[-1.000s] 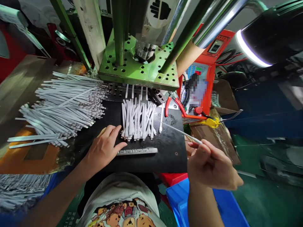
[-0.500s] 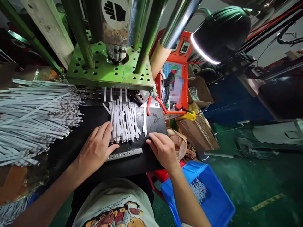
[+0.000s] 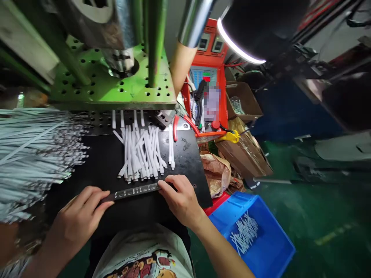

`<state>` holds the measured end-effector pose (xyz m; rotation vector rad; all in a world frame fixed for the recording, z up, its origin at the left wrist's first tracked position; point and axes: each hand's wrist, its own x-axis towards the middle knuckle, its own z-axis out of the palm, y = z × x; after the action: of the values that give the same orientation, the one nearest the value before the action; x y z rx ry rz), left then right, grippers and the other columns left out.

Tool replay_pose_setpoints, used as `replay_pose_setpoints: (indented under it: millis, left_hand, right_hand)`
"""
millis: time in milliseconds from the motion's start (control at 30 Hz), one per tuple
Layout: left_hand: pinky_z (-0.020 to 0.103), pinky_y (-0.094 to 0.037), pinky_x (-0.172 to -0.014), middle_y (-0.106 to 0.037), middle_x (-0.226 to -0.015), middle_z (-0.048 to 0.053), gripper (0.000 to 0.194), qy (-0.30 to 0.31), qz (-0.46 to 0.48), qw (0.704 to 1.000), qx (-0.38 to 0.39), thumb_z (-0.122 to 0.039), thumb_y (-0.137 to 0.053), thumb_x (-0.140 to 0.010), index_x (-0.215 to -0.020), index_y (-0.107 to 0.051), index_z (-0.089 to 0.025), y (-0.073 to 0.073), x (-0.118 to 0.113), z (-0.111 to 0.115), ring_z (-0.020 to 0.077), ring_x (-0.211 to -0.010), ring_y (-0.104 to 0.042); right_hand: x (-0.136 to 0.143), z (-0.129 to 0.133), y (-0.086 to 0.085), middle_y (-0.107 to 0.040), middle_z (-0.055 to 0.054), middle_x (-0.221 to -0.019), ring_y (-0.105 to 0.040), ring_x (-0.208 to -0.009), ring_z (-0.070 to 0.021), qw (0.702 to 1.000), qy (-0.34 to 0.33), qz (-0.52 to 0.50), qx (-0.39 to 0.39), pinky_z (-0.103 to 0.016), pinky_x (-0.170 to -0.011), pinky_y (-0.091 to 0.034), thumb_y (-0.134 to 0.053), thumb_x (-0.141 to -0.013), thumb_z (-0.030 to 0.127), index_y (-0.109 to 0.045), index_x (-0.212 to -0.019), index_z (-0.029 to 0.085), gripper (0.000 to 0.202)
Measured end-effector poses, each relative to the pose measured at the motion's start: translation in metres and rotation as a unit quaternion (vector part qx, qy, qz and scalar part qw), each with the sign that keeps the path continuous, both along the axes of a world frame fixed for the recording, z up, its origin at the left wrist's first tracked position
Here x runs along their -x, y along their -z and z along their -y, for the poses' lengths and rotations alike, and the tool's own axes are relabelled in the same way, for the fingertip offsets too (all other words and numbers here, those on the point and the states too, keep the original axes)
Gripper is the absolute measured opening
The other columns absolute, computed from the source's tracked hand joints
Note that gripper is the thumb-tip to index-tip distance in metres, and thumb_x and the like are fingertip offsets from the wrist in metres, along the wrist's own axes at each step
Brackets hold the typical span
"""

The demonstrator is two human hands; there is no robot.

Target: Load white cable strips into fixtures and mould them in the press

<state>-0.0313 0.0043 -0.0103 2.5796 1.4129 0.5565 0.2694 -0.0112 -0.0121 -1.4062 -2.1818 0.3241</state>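
A narrow grey metal bar with a row of slots (image 3: 136,190) lies across the front of the black worktop (image 3: 185,158). My left hand (image 3: 82,212) pinches its left end between thumb and fingers. At the right end, the thumb and fingers of my right hand (image 3: 179,197) close on it too. Just beyond the bar is a loose pile of short white flat cables (image 3: 142,154) with their connector ends toward me. A few more white cables (image 3: 171,154) lie apart to the right of that pile.
A green press (image 3: 116,85) stands behind the pile, with red-handled pliers (image 3: 175,127) at its foot. Many white cables (image 3: 34,143) are heaped at left. An orange control box (image 3: 223,92) is at right; below it sits a blue bin (image 3: 269,231) holding white pieces.
Both hands have come away from the sides of the cable pile, toward me, and taken hold of the slotted bar's ends. The camera view has shifted.
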Motion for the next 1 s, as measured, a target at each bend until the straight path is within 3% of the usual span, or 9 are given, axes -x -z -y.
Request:
replay_pose_setpoints:
  millis: [133, 233, 367, 467, 567, 667, 800, 900, 1000]
  left_hand:
    - [0.03, -0.048, -0.078, -0.061, -0.094, 0.003, 0.008, -0.054, 0.011, 0.998, 0.034, -0.023, -0.061, -0.095, -0.102, -0.059, -0.02, -0.008, -0.012, 0.014, 0.0174, -0.085, -0.063]
    - [0.032, -0.05, -0.079, -0.064, -0.099, 0.004, 0.022, -0.072, 0.017, 0.996, 0.053, -0.026, -0.068, -0.09, -0.108, -0.06, -0.019, -0.016, -0.003, 0.02, 0.0187, -0.088, -0.063]
    - [0.029, -0.049, -0.079, -0.066, -0.097, 0.003, 0.014, -0.112, 0.006, 0.993, -0.019, -0.023, -0.059, -0.096, -0.109, -0.063, -0.02, -0.03, 0.043, 0.029, 0.0157, -0.086, -0.062]
    - [0.031, -0.047, -0.083, -0.067, -0.098, 0.004, 0.016, -0.207, -0.064, 0.971, -0.098, -0.018, -0.052, -0.098, -0.107, -0.066, -0.019, -0.037, 0.092, 0.03, 0.0174, -0.09, -0.062]
    - [0.034, -0.046, -0.086, -0.067, -0.101, 0.005, 0.014, -0.213, -0.112, 0.966, -0.091, -0.023, -0.055, -0.098, -0.105, -0.067, -0.02, -0.033, 0.133, 0.02, 0.021, -0.095, -0.061]
    - [0.033, -0.046, -0.083, -0.068, -0.096, 0.003, 0.016, -0.177, -0.101, 0.976, -0.077, -0.025, -0.052, -0.099, -0.096, -0.067, -0.02, -0.023, 0.151, 0.007, 0.0195, -0.091, -0.062]
    - [0.035, -0.046, -0.085, -0.071, -0.094, 0.004, 0.017, -0.154, -0.033, 0.981, -0.112, -0.024, -0.051, -0.1, -0.094, -0.066, -0.019, -0.019, 0.148, -0.007, 0.0195, -0.088, -0.064]
    - [0.032, -0.049, -0.082, -0.072, -0.09, 0.003, 0.012, -0.139, 0.05, 0.977, -0.151, -0.023, -0.054, -0.098, -0.097, -0.065, -0.019, -0.028, 0.137, -0.02, 0.0173, -0.083, -0.066]
    - [0.026, -0.052, -0.073, -0.072, -0.087, 0.002, 0.01, -0.144, 0.155, 0.954, -0.211, -0.016, -0.057, -0.095, -0.096, -0.067, -0.02, -0.045, 0.124, -0.031, 0.0147, -0.079, -0.067]
  right_hand:
    - [-0.005, 0.005, 0.006, -0.062, -0.01, -0.102, -0.058, -0.089, -0.0211, 0.998, -0.057, -0.014, -0.022, -0.034, -0.079, -0.047, -0.052, -0.101, 0.014, -0.063, -0.117, 0.015, 0.019]
    - [-0.011, -0.01, 0.006, -0.061, -0.01, -0.1, -0.059, -0.087, -0.0204, 0.991, -0.131, -0.001, -0.039, -0.032, -0.079, -0.047, -0.053, -0.103, 0.025, -0.064, -0.114, 0.014, 0.019]
    - [0.01, -0.041, -0.024, -0.063, -0.008, -0.095, -0.06, -0.082, -0.0187, 0.971, -0.227, -0.002, -0.07, -0.03, -0.075, -0.046, -0.049, -0.105, 0.033, -0.066, -0.105, 0.016, 0.024]
    - [0.054, -0.059, -0.054, -0.065, -0.006, -0.091, -0.06, -0.076, -0.0173, 0.96, -0.271, -0.001, -0.069, -0.03, -0.071, -0.045, -0.047, -0.105, 0.025, -0.066, -0.102, 0.017, 0.021]
    - [0.106, -0.079, -0.065, -0.064, -0.006, -0.086, -0.059, -0.073, -0.0185, 0.951, -0.304, 0.015, -0.055, -0.031, -0.068, -0.044, -0.047, -0.104, 0.02, -0.066, -0.099, 0.016, 0.021]
    - [0.143, -0.105, -0.059, -0.063, -0.005, -0.079, -0.06, -0.071, -0.0208, 0.955, -0.283, 0.082, -0.032, -0.032, -0.067, -0.042, -0.054, -0.1, 0.019, -0.068, -0.093, 0.016, 0.016]
    - [0.168, -0.134, -0.047, -0.067, -0.007, -0.086, -0.064, -0.078, -0.0208, 0.966, -0.206, 0.157, 0.021, -0.029, -0.068, -0.042, -0.057, -0.098, 0.015, -0.07, -0.091, 0.015, 0.014]
    - [0.189, -0.142, -0.04, -0.069, -0.007, -0.091, -0.065, -0.087, -0.0201, 0.967, -0.2, 0.15, 0.045, -0.027, -0.074, -0.042, -0.056, -0.099, 0.017, -0.069, -0.095, 0.017, 0.013]
    - [0.215, -0.143, -0.036, -0.07, -0.008, -0.097, -0.066, -0.085, -0.0217, 0.971, -0.152, 0.166, 0.081, -0.028, -0.069, -0.041, -0.059, -0.097, 0.021, -0.067, -0.101, 0.017, 0.01]
